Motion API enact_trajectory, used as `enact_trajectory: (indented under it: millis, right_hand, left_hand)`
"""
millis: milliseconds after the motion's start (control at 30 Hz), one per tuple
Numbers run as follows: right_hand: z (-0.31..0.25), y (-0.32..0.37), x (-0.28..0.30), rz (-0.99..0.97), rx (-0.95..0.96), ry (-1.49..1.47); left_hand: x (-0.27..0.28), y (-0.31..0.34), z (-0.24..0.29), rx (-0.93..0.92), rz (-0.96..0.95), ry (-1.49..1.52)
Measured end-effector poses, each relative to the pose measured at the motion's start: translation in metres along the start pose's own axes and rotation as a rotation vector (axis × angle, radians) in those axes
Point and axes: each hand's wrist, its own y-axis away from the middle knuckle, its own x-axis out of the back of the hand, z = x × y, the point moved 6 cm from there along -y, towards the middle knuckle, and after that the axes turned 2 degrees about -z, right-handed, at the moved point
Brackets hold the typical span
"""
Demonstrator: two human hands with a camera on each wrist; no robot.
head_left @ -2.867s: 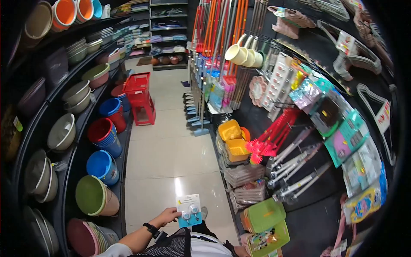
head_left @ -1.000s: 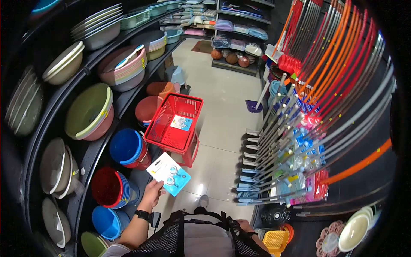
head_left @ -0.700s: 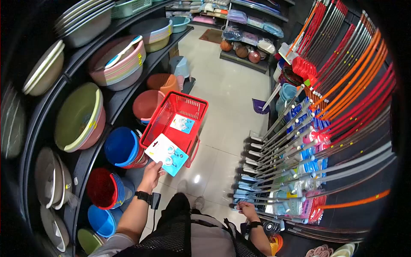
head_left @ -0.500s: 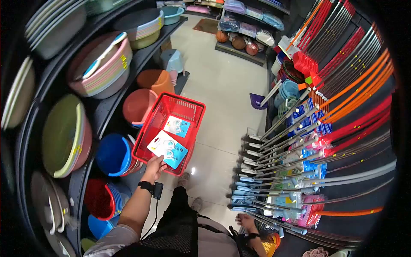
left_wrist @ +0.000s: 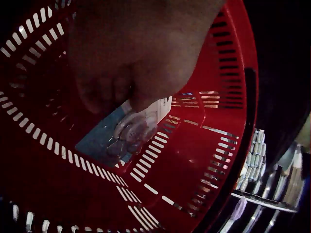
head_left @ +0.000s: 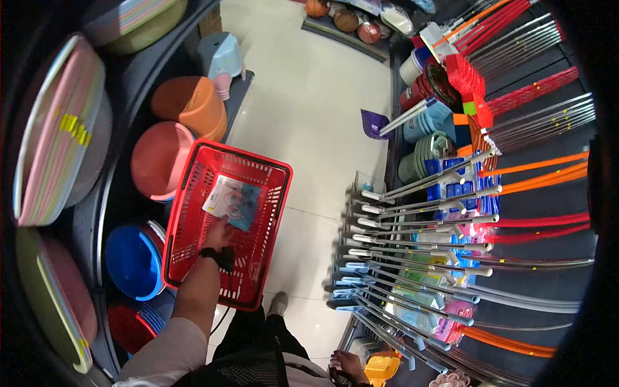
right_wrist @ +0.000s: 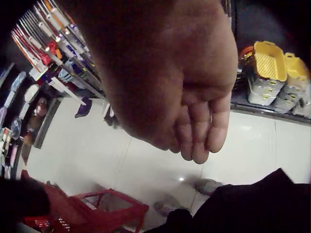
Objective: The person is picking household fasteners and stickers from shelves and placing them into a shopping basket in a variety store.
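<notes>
My left hand reaches down into a red shopping basket and pinches the near edge of a carded pack of hooks, blue and white with round pieces. In the left wrist view the curled fingers and thumb are at the edge of the card. A second similar card was inside the basket and is now largely overlapped by this one. My right hand hangs by my side, holding nothing; in the right wrist view its fingers are loosely bent above the floor.
Buckets, such as a blue one and a pink one, line the left shelf beside the basket. Mops and brooms stick out on the right. A purple dustpan lies ahead, and yellow baskets sit near my right hand.
My left hand has carried the pack forward over the red basket and lowered it inside, onto the other card. The view has moved closer to the basket; my right hand has swung beside my body.
</notes>
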Motion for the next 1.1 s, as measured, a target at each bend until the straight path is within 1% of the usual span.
enact_trajectory:
  millis: [67,133,233,300,333,367,400,433,467,500,567,600,633,667,700,733,767,800,867,900,933,1000,1033,1067,1100]
  right_hand:
    - [-0.039,0.010,-0.026,0.029,0.128,0.167]
    - [-0.068,0.015,-0.051,0.025,0.095,0.174]
    - [-0.091,0.020,-0.074,0.011,0.080,0.201]
    - [-0.086,0.020,-0.080,-0.004,0.091,0.192]
    - [-0.077,0.013,-0.077,0.012,0.031,0.188]
    - [-0.070,0.012,-0.076,0.033,0.068,0.179]
    - [-0.065,0.013,-0.076,0.054,0.104,0.171]
    - [-0.056,0.011,-0.075,0.015,0.071,0.147]
    - [-0.049,0.010,-0.073,0.026,0.071,0.112]
    - [-0.045,0.012,-0.073,0.040,0.089,0.099]
    - [-0.034,0.013,-0.074,0.058,0.113,0.071]
    - [-0.036,0.020,-0.077,0.076,0.113,0.044]
    - [-0.032,0.024,-0.078,0.073,0.098,0.019]
    - [-0.026,0.025,-0.078,0.076,0.090,-0.017]
    - [-0.019,0.025,-0.079,0.102,0.110,-0.068]
    - [-0.011,0.024,-0.082,0.087,0.128,-0.058]
    - [-0.001,0.025,-0.088,0.085,0.147,-0.065]
    - [0.007,0.027,-0.089,0.124,0.167,-0.133]
    - [0.022,0.028,-0.092,0.079,0.145,-0.095]
    - [0.035,0.024,-0.092,0.071,0.201,-0.133]
    - [0.048,0.027,-0.089,0.109,0.224,-0.203]
    - [0.079,0.031,-0.090,0.082,0.230,-0.281]
    - [0.100,0.029,-0.089,0.094,0.260,-0.315]
    - [0.122,0.026,-0.085,0.126,0.286,-0.376]
    - [0.148,0.028,-0.083,0.131,0.288,-0.401]
  left_hand:
    - [0.028,-0.056,-0.010,-0.020,-0.046,0.067]
    - [0.032,-0.074,-0.006,-0.006,-0.063,0.034]
    - [0.036,-0.098,-0.008,0.011,-0.073,-0.007]
    - [0.037,-0.107,-0.005,0.026,-0.074,-0.036]
    - [0.035,-0.109,-0.006,0.086,-0.082,-0.102]
    - [0.036,-0.107,-0.006,0.149,-0.085,-0.170]
    - [0.047,-0.113,-0.009,0.161,-0.091,-0.192]
    - [0.056,-0.123,-0.009,-0.029,-0.230,-0.777]
    - [0.051,-0.125,-0.010,-0.244,-0.376,-1.354]
    - [0.040,-0.113,-0.013,-0.244,-0.390,-1.371]
    - [0.019,-0.074,-0.021,0.017,-0.046,-0.203]
    - [0.000,-0.043,-0.020,0.019,-0.068,-0.226]
    - [-0.023,0.001,-0.003,-0.261,-0.096,-0.439]
    - [-0.043,0.032,0.007,-0.549,-0.143,-0.643]
    - [-0.033,0.034,-0.001,-0.491,-0.219,-0.636]
    - [-0.030,0.032,-0.007,-0.430,-0.292,-0.631]
    - [-0.055,0.067,-0.001,-0.179,-0.189,-0.561]
    - [-0.086,0.118,0.005,0.071,-0.076,-0.503]
    - [-0.052,0.090,-0.005,-0.024,-0.087,-0.551]
    - [-0.069,0.106,-0.003,-0.114,-0.087,-0.644]
    - [-0.086,0.129,0.004,-0.211,-0.092,-0.730]
    - [-0.121,0.176,0.000,-0.314,-0.205,-0.800]
    - [-0.126,0.183,-0.007,-0.399,-0.272,-0.872]
    - [-0.136,0.190,-0.017,-0.487,-0.341,-0.937]
    - [-0.150,0.216,-0.032,-0.511,-0.393,-0.933]
